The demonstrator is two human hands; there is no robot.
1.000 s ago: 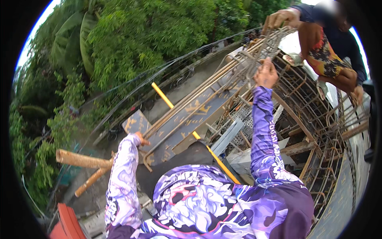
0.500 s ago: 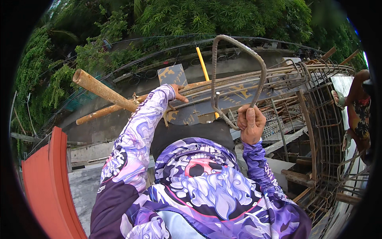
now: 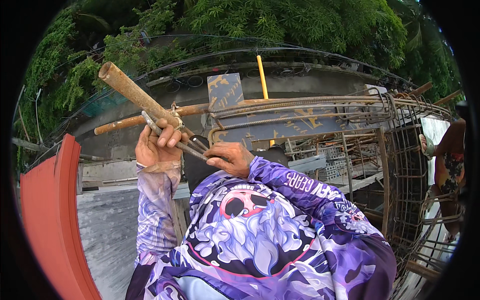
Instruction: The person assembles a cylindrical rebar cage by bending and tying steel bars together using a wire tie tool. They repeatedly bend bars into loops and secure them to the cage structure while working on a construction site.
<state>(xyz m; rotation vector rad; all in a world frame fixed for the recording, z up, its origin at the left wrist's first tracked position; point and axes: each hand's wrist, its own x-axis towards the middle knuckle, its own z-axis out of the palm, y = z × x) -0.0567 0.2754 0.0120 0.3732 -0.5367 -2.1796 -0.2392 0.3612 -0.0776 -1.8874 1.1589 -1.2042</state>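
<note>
A bent steel rebar stirrup (image 3: 191, 150) is held low in front of my body, seen nearly edge-on. My left hand (image 3: 159, 142) curls its fingers around one end of it, beside a rusty pipe. At its other end, my right hand (image 3: 231, 158) grips with fingers bent; its palm side is hidden. Just beyond my hands, several long rebars (image 3: 295, 106) run to the right, with a bent hook at their near end. Several more stirrups (image 3: 372, 109) are bunched on these bars farther right.
Rusty scaffold pipes (image 3: 135, 95) cross at the left, tied together. Dark patterned boards (image 3: 280, 125) lie under the rebars. A rebar cage (image 3: 412, 170) stands at the right, with another person's leg and sandal (image 3: 427, 145) beside it. A red metal edge (image 3: 50, 210) is at lower left.
The stirrup has swung from upright at the right to low at the left. My left hand has left the long rebars and taken hold of it; my right hand has come across leftward.
</note>
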